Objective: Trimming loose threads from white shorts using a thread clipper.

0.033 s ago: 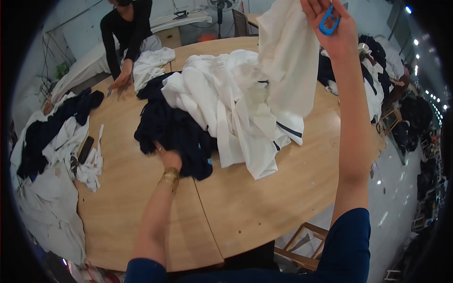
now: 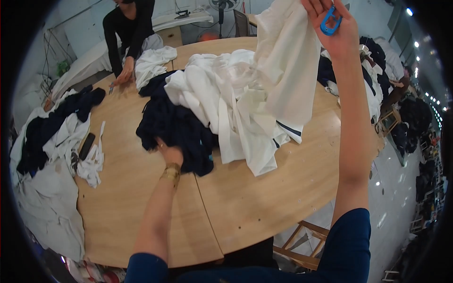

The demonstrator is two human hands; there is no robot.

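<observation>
My right hand (image 2: pixel 340 33) is raised at the upper right, its fingers curled at the top edge of a hanging white garment (image 2: pixel 288 70). Blue thread snips (image 2: pixel 331 21) lie across its palm, looped on the hand. The white cloth drapes down onto a heap of white garments (image 2: pixel 207 89) with dark stripe trim. My left hand (image 2: pixel 169 153) is closed on the near left edge of a crumpled navy garment (image 2: pixel 174 122), its fingertips partly hidden in the folds. This navy cloth lies beside and partly under the white heap.
The wooden table (image 2: pixel 141 212) has a curved edge and a seam. At left lie navy cloth (image 2: pixel 52 125), white scraps (image 2: pixel 92 165) and a dark oblong object (image 2: pixel 86 146). A person (image 2: pixel 127 37) works across the table at far left. A wooden stool (image 2: pixel 302 245) stands below the near edge.
The view has shifted slightly. Both hands keep their holds, and the hanging white garment has swung a little to the left.
</observation>
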